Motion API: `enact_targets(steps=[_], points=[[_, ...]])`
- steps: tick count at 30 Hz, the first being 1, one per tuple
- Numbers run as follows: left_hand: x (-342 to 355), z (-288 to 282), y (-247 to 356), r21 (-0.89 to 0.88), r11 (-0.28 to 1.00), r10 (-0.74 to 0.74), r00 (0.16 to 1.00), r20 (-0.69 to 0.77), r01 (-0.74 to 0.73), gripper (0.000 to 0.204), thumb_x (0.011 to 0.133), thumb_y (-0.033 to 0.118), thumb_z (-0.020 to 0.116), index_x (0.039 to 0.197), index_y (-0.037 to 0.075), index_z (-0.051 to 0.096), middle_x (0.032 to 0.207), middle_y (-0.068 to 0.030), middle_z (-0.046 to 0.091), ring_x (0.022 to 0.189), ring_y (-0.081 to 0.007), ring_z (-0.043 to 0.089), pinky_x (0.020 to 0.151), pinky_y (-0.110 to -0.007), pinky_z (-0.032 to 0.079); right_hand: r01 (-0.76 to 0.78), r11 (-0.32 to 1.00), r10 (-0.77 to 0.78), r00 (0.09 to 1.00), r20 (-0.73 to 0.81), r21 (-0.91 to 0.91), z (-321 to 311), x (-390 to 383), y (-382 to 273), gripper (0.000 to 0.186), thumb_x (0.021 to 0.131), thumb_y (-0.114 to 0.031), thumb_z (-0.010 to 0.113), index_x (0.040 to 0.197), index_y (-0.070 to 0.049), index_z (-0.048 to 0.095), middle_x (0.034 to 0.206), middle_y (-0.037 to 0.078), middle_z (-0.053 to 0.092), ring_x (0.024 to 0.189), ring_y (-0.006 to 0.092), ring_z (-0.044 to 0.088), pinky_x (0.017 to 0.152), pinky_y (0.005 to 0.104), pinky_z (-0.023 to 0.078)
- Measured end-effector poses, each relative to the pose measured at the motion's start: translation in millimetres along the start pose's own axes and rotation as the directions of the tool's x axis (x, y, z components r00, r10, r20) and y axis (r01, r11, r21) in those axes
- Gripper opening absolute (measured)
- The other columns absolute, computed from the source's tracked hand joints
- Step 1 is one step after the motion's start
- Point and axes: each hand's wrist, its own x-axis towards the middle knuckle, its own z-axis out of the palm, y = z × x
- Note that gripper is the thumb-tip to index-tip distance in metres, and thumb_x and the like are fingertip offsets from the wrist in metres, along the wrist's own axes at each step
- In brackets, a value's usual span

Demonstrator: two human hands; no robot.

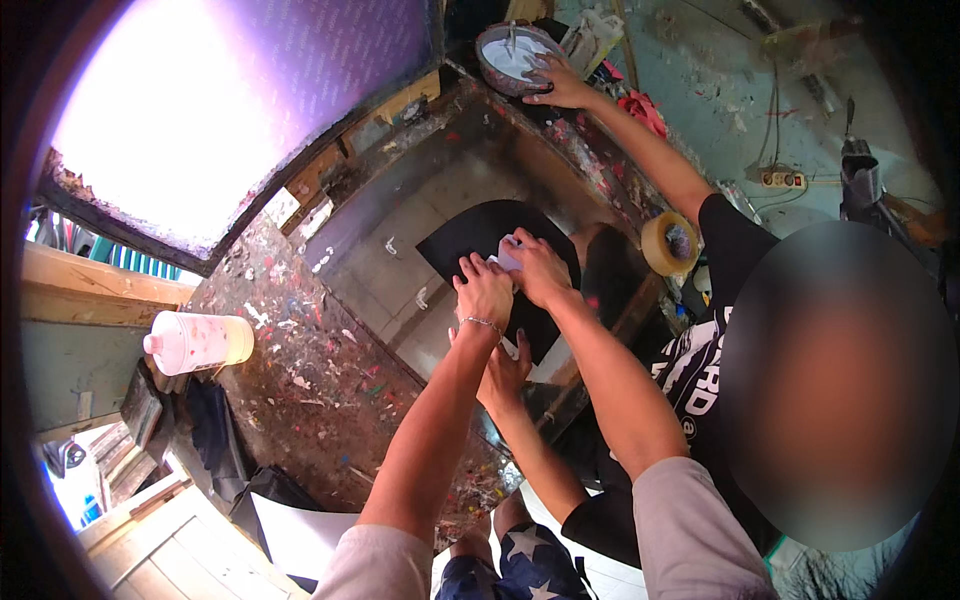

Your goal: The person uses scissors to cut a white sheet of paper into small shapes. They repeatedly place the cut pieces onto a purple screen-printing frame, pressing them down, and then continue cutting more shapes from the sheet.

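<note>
My right hand [540, 270] has its fingers closed on a small pale lavender piece [509, 256], its kind not clear, over a black sheet [500, 215] with a rounded edge. Close against it, my left hand [484, 294], with a thin bracelet at the wrist, presses spread fingertips onto the sheet beside the piece. Under the sheet lies a glass-like panel [375, 265] set in the worktable. Just below my hands, a co-worker's hand [504, 372] touches the sheet's near edge. The co-worker's other hand [562, 84] reaches to a bowl of white paste [490, 68].
A paint-spattered tabletop [300, 420] surrounds the panel. On it lies a pink-lidded plastic container [200, 342] at left. A large framed screen [330, 90] rises at upper left. A tape roll [670, 244] is at right, beside the co-worker in a black shirt [735, 245].
</note>
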Motion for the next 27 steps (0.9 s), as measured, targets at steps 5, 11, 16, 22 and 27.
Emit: enact_targets(steps=[5,11,16,22,27], points=[[1.9,-1.2,4.3,-0.04,0.999,-0.024,1.0,0.013,0.024,0.045,0.088,0.031,0.057,0.116,-0.005,0.057,0.129,-0.0282,0.048,0.124,-0.0434,0.045,0.095,-0.054,0.046,-0.009,1.0,0.009,1.0,0.005,0.008,-1.2,0.6,2.6,0.04,0.081,-0.019,0.069,0.119,-0.013,0.057,0.128,0.005,0.049,0.112,0.0331,0.054,0.091,0.0437,0.051],[1.6,1.9,1.9,-0.028,1.0,-0.014,1.0,-0.022,0.013,0.043,0.089,0.031,0.058,0.113,-0.005,0.058,0.126,-0.0272,0.049,0.124,-0.0426,0.045,0.094,-0.053,0.046,-0.01,1.0,0.01,1.0,-0.013,0.022,0.8,0.4,1.5,0.041,0.079,-0.014,0.07,0.118,-0.012,0.057,0.125,0.006,0.049,0.112,0.0331,0.054,0.091,0.0437,0.051],[3.2,7.6,-0.4,-0.027,1.0,-0.009,0.998,-0.055,0.008,0.039,0.088,0.027,0.057,0.11,-0.005,0.058,0.123,-0.0263,0.05,0.121,-0.0416,0.047,0.091,-0.052,0.048,-0.012,1.0,0.012,1.0,-0.028,0.006,4.8,0.2,2.8,0.046,0.081,-0.015,0.069,0.125,-0.015,0.056,0.126,0.004,0.048,0.108,0.0315,0.054,0.09,0.043,0.05],[1.9,-0.3,1.5,-0.051,0.999,-0.006,1.0,-0.022,0.005,0.035,0.087,0.023,0.057,0.107,-0.005,0.059,0.121,-0.026,0.051,0.117,-0.0415,0.049,0.09,-0.051,0.049,-0.031,0.999,0.031,0.999,-0.013,0.017,3.9,-0.8,3.0,0.044,0.081,-0.014,0.069,0.124,-0.015,0.058,0.127,0.003,0.048,0.109,0.0311,0.054,0.09,0.0429,0.05],[0.2,-7.5,2.7,-0.055,0.998,-0.001,1.0,-0.011,0.001,0.036,0.087,0.024,0.058,0.107,-0.005,0.059,0.119,-0.0248,0.051,0.117,-0.0411,0.049,0.089,-0.051,0.049,-0.046,0.997,0.047,0.998,-0.029,0.065,5.2,-0.1,3.5,0.045,0.077,-0.014,0.071,0.119,-0.016,0.057,0.127,0.003,0.049,0.113,0.032,0.053,0.094,0.043,0.05]])
